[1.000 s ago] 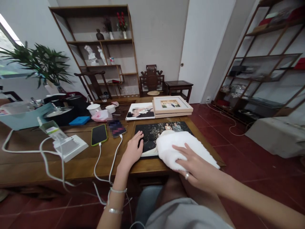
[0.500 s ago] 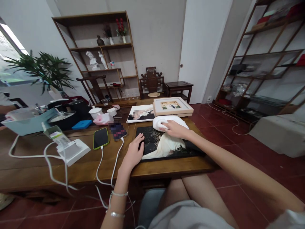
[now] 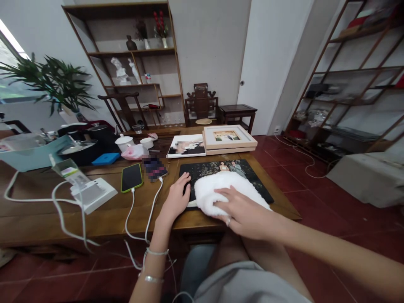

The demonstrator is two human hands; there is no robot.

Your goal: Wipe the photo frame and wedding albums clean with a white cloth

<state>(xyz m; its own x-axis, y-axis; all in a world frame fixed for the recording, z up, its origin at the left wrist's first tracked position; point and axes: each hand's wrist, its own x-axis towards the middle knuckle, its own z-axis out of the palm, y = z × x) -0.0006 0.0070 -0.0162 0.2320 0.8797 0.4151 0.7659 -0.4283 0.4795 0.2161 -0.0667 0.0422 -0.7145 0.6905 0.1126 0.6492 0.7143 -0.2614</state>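
Note:
A dark photo panel showing a couple lies flat on the wooden table near its front right corner. A fluffy white cloth covers the panel's lower middle, and my right hand grips its near edge, fingers curled into a fold. At the panel's left edge rests my left hand, fingers stretched out with nothing in them. Much of the picture is hidden under the cloth.
Behind the panel lie a white-edged photo print and stacked pale wooden frames. Left of it are a green-cased phone, a second phone, white cables, an open white box and a blue box.
My right hand has drawn the white cloth from the panel's far edge down to its near edge, uncovering the couple. My left hand stays at the left edge. The view has shifted slightly.

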